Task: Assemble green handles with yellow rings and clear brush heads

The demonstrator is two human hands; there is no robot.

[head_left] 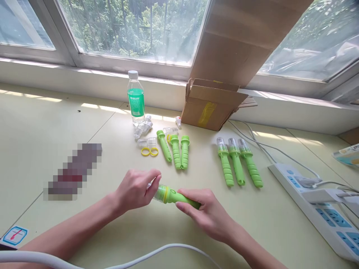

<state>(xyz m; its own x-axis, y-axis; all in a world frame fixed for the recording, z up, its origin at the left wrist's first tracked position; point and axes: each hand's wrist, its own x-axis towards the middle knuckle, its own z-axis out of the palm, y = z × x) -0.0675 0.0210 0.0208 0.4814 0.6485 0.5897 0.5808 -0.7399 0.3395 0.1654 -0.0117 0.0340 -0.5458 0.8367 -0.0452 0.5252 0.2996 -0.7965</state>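
A green flashlight (pixel 179 198) with a clear cap and a yellow ring lies sideways between my hands, above the table's near part. My left hand (pixel 140 188) is closed round the clear cap, hiding most of it. The green handle is gripped by my right hand (pixel 210 213), thumb and fingers on either side. Beyond them lie several green handles (pixel 176 152) without caps, loose clear caps (pixel 147 142) and yellow rings (pixel 145 151). Off to the right, three capped flashlights (pixel 237 162) rest side by side.
A water bottle (pixel 136 101) stands near the window ledge, left of an open cardboard box (pixel 211 106). Along the right side runs a white power strip (pixel 305 207) with plugs and cables. A white cable (pixel 174 246) crosses the near edge. A pixelated patch covers something at left.
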